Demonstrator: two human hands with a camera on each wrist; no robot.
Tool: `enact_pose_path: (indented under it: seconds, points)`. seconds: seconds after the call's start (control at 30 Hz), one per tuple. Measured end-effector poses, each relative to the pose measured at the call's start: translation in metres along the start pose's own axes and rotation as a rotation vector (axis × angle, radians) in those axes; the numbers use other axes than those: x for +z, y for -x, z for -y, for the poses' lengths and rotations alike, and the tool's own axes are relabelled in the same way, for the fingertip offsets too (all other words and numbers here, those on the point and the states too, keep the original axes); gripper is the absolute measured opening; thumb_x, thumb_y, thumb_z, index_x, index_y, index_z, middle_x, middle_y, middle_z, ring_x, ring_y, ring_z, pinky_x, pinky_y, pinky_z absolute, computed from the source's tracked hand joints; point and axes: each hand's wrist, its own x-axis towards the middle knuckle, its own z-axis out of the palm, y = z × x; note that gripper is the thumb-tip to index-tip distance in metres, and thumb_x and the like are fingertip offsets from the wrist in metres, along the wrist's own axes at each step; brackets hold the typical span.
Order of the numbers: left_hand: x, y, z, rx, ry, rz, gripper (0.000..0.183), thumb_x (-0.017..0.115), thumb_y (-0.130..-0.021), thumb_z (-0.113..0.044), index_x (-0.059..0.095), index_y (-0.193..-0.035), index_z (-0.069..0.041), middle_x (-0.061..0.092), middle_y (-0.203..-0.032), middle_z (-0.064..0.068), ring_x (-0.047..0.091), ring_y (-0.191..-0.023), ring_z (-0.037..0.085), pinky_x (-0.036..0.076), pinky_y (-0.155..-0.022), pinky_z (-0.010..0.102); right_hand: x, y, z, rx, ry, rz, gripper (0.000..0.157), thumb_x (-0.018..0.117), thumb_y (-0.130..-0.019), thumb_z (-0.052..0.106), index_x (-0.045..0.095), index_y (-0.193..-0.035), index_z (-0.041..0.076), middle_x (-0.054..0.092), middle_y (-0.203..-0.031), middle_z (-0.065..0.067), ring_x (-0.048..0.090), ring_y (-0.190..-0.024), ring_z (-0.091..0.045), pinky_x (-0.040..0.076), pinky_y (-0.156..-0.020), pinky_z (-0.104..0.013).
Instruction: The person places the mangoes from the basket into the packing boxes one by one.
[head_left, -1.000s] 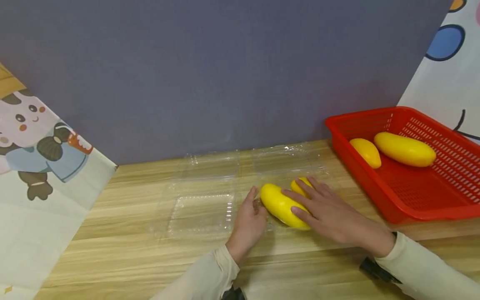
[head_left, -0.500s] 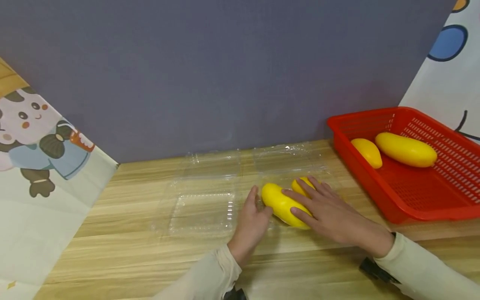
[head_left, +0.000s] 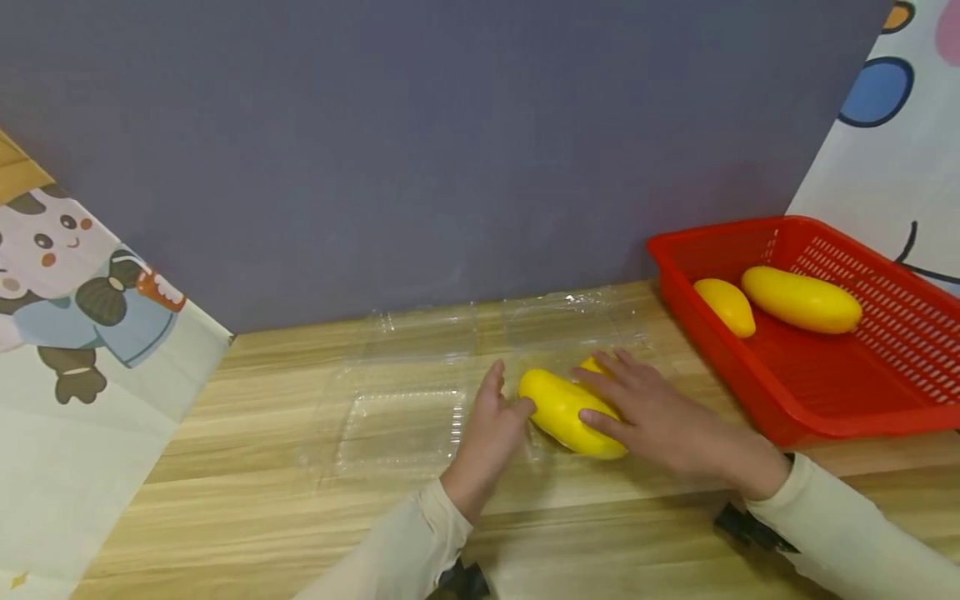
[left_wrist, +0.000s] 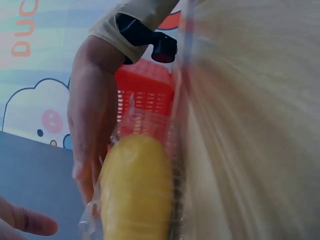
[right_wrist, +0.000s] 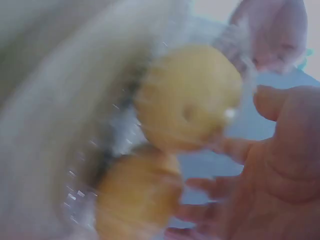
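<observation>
In the head view a long yellow fruit (head_left: 566, 421) lies in a clear plastic clamshell box (head_left: 573, 323), whose lid is folded back toward the wall. Beside it sits a smaller yellow fruit (head_left: 591, 365), mostly covered by my right hand (head_left: 660, 417). That hand reaches over both from the right, thumb on the long fruit and fingers loosely extended. My left hand (head_left: 487, 442) stands at the left side, fingers upright and thumb at the long fruit's near-left end. The right wrist view shows the long fruit (right_wrist: 187, 100) and the smaller fruit (right_wrist: 140, 197) against clear plastic.
A second clear clamshell box (head_left: 405, 429) lies unfolded to the left. At the right, a red plastic basket (head_left: 817, 400) holds a mango (head_left: 726, 307) and another long yellow fruit (head_left: 802, 300). A grey wall (head_left: 450, 167) stands behind the wooden table (head_left: 247, 500).
My right hand's fingers have lifted and drawn slightly back over the fruits. My left thumb has come up against the long fruit's end. The fruits have barely moved.
</observation>
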Motion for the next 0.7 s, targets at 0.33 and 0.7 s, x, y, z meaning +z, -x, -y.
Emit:
enact_pose_path:
  seconds: [0.33, 0.7]
  points:
    - [-0.004, -0.022, -0.024, -0.018, -0.03, 0.009, 0.073, 0.052, -0.091, -0.021, 0.024, -0.158, -0.009, 0.026, -0.163, 0.017, 0.026, -0.15, 0.039, 0.024, -0.123, 0.058, -0.048, -0.021, -0.011, 0.083, -0.104, -0.007, 0.068, 0.041, -0.104, 0.049, 0.027, -0.157, 0.008, 0.024, -0.163, -0.023, 0.019, -0.15, -0.047, 0.018, -0.119, -0.068]
    - [-0.009, -0.068, -0.04, 0.029, -0.115, -0.046, 0.056, 0.029, -0.106, -0.035, 0.033, -0.154, -0.007, 0.031, -0.163, 0.012, 0.028, -0.151, 0.033, 0.021, -0.126, 0.049, -0.07, -0.084, -0.023, 0.17, -0.068, 0.081, 0.061, 0.032, -0.107, 0.034, 0.027, -0.153, -0.005, 0.034, -0.156, -0.03, 0.034, -0.142, -0.049, 0.024, -0.12, -0.063]
